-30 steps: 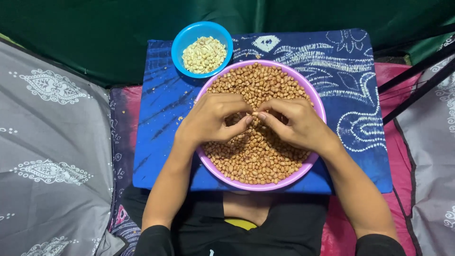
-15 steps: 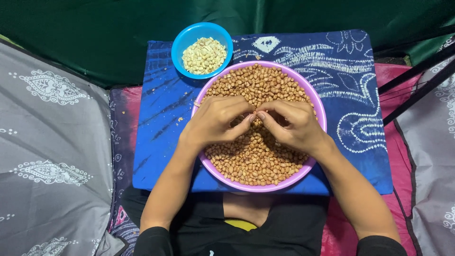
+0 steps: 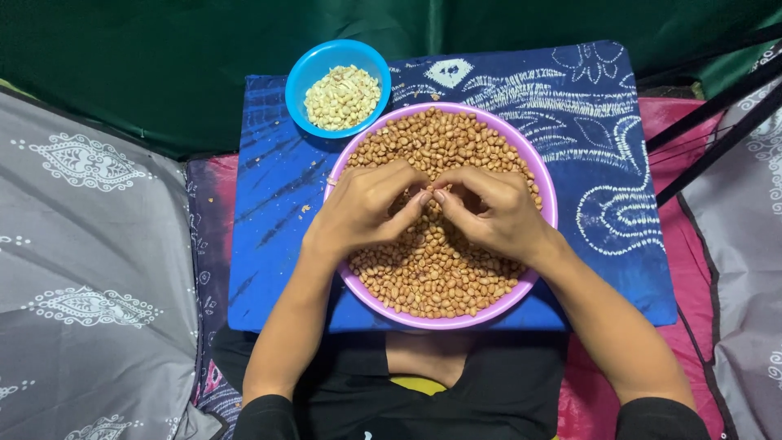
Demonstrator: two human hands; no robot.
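- My left hand (image 3: 366,208) and right hand (image 3: 493,212) rest over the purple bowl (image 3: 547,191) of brown peanuts (image 3: 432,277), fingertips meeting at its middle.
- Both hands' fingers curl together, pinching something too small to make out.
- The purple bowl sits at the near edge of the blue patterned cloth (image 3: 603,163).
- A blue bowl (image 3: 303,77) of pale peeled peanuts (image 3: 342,98) stands at the cloth's far left corner, touching the purple bowl.
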